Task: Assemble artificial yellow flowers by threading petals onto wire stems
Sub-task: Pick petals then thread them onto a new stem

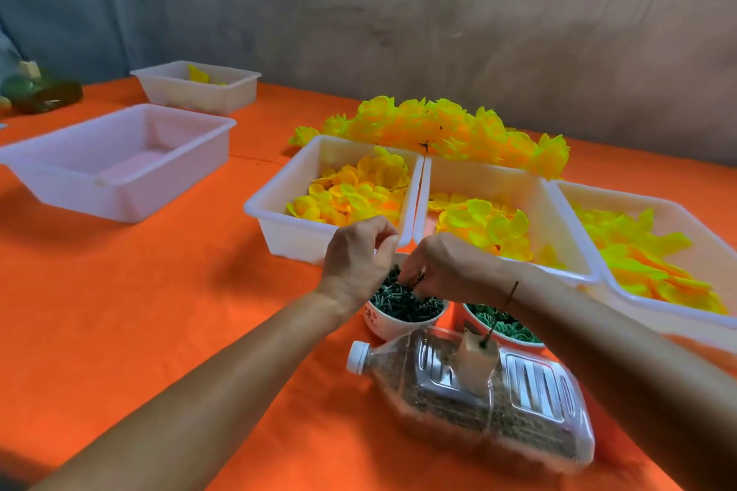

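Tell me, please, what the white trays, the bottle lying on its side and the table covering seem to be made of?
The white trays look like semi-gloss translucent plastic: light glows through their walls. The bottle looks like clear ribbed plastic with a white screw cap. The table covering seems to be matte orange cloth, judging by its soft creases, though not certainly.

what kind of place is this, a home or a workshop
Likely a small craft workbench for piecework: white tubs of sorted yellow petals, a heap of finished flowers, and bowls of green parts.

An orange-covered table (119, 311) carries five white trays (119, 167), three of them holding yellow petals (351, 191). A heap of finished yellow flowers (438, 128), two bowls (389, 325) and a lying plastic bottle (478, 403) rest on it too.
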Action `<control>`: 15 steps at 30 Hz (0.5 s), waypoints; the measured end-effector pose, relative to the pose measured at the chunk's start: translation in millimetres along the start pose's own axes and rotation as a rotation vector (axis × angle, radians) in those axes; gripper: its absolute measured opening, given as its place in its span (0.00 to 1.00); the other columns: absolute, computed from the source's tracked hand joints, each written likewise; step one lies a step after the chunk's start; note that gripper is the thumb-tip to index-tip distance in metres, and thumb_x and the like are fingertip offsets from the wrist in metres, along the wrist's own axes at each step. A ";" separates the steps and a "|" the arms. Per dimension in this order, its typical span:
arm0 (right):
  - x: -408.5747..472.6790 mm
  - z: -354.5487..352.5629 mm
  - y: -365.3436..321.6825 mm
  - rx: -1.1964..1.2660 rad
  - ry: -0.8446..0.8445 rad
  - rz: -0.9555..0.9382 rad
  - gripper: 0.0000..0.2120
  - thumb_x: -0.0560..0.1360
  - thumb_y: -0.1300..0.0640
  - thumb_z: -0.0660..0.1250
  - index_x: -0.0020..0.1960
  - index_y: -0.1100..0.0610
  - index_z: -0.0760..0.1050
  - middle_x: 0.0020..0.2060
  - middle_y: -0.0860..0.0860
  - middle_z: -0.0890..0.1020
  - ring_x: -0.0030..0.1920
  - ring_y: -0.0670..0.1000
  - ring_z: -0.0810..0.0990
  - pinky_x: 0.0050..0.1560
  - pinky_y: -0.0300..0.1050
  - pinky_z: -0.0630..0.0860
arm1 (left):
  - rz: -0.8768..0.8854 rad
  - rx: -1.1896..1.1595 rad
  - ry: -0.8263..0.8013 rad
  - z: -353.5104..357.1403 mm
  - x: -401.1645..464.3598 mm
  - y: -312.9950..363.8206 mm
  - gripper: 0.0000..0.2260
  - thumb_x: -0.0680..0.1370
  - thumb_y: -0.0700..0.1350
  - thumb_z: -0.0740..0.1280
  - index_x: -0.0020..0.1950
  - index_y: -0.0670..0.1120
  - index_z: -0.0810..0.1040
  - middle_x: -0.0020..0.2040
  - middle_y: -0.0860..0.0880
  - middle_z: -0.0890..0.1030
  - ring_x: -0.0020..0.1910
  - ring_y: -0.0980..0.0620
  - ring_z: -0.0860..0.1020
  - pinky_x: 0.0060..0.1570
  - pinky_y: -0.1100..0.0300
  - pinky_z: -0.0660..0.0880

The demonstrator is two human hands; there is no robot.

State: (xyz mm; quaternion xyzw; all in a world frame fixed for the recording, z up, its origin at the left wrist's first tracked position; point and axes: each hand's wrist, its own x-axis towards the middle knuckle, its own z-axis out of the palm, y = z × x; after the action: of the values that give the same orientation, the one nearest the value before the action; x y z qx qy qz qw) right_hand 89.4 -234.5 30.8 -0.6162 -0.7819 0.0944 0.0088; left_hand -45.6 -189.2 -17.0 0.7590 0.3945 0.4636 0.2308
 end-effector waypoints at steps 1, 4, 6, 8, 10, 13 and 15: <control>0.8 1.8 0.4 -0.049 -0.027 0.005 0.14 0.69 0.63 0.71 0.55 0.54 0.82 0.49 0.53 0.84 0.48 0.50 0.81 0.42 0.38 0.73 | -0.010 -0.008 0.002 1.1 -2.6 -0.9 0.04 0.75 0.39 0.67 0.41 0.41 0.80 0.37 0.44 0.81 0.39 0.44 0.78 0.41 0.52 0.75; 4.6 10.1 -0.6 -0.149 -0.050 -0.023 0.14 0.71 0.59 0.69 0.56 0.51 0.81 0.49 0.53 0.83 0.49 0.53 0.79 0.39 0.39 0.67 | -0.048 -0.021 0.004 4.5 -8.7 -3.9 0.04 0.75 0.40 0.68 0.41 0.41 0.80 0.37 0.45 0.81 0.38 0.46 0.78 0.40 0.55 0.73; 7.6 14.7 -3.4 -0.185 -0.049 -0.030 0.10 0.72 0.60 0.67 0.53 0.55 0.81 0.46 0.55 0.82 0.44 0.55 0.79 0.37 0.40 0.65 | -0.068 -0.033 0.012 6.0 -11.2 -5.9 0.04 0.75 0.40 0.68 0.42 0.42 0.81 0.37 0.45 0.82 0.37 0.47 0.77 0.38 0.57 0.71; 8.7 16.5 -4.5 -0.193 -0.034 -0.032 0.07 0.72 0.60 0.67 0.49 0.58 0.81 0.41 0.56 0.81 0.38 0.54 0.75 0.35 0.41 0.64 | -0.085 -0.037 0.017 5.9 -12.5 -7.4 0.04 0.75 0.40 0.68 0.43 0.42 0.81 0.37 0.45 0.82 0.36 0.48 0.76 0.37 0.60 0.69; 8.1 17.1 -2.4 -0.159 -0.011 -0.048 0.06 0.72 0.61 0.67 0.46 0.58 0.82 0.38 0.54 0.81 0.37 0.54 0.74 0.33 0.42 0.65 | -0.099 -0.045 0.024 4.3 -12.6 -8.5 0.04 0.75 0.41 0.68 0.43 0.42 0.81 0.36 0.48 0.81 0.35 0.50 0.74 0.35 0.64 0.66; 5.1 18.2 1.3 -0.077 0.021 -0.062 0.06 0.71 0.61 0.69 0.46 0.57 0.83 0.43 0.53 0.84 0.44 0.53 0.80 0.41 0.43 0.70 | -0.131 -0.054 0.036 0.1 -12.1 -8.9 0.04 0.75 0.41 0.68 0.41 0.44 0.81 0.34 0.50 0.79 0.35 0.50 0.75 0.35 0.62 0.67; 3.5 19.3 2.9 -0.027 0.074 -0.055 0.07 0.71 0.61 0.69 0.47 0.57 0.83 0.44 0.53 0.85 0.44 0.52 0.80 0.42 0.43 0.71 | -0.138 -0.060 0.035 -3.4 -12.0 -8.5 0.04 0.75 0.41 0.68 0.40 0.45 0.80 0.35 0.49 0.80 0.36 0.50 0.76 0.37 0.60 0.70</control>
State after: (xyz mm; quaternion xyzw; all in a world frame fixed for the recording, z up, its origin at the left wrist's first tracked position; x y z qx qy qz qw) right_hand 88.9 -233.2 11.1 -0.5974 -0.7990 0.0608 0.0320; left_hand -55.0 -194.1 -27.8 0.7145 0.4358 0.4715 0.2781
